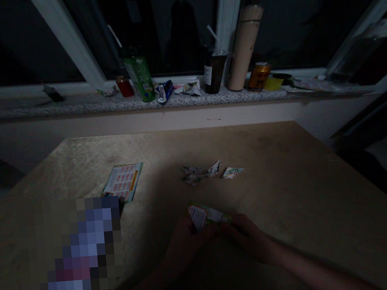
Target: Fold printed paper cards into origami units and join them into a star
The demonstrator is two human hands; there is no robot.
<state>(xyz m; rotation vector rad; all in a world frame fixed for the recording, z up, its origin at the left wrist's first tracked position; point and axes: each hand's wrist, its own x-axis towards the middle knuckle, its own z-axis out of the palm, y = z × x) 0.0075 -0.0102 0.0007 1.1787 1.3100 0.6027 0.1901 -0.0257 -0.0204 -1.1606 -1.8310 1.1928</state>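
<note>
Both my hands meet low over the middle of a tan table [282,165]. My left hand [184,246] and my right hand [245,234] pinch a small folded piece of printed paper [204,215] between their fingertips. Just beyond it on the table lie several folded paper pieces [199,173], with one more folded piece [232,173] a little to their right. A flat printed sheet [124,181] with red and yellow marks lies to the left.
A stone window sill [76,105] runs behind the table, carrying a green bottle [139,77], a red can [124,86], a dark cup with a straw [213,72], a tall beige tumbler [244,47], a gold can [258,76] and wrappers. A blurred patch covers the table's near left.
</note>
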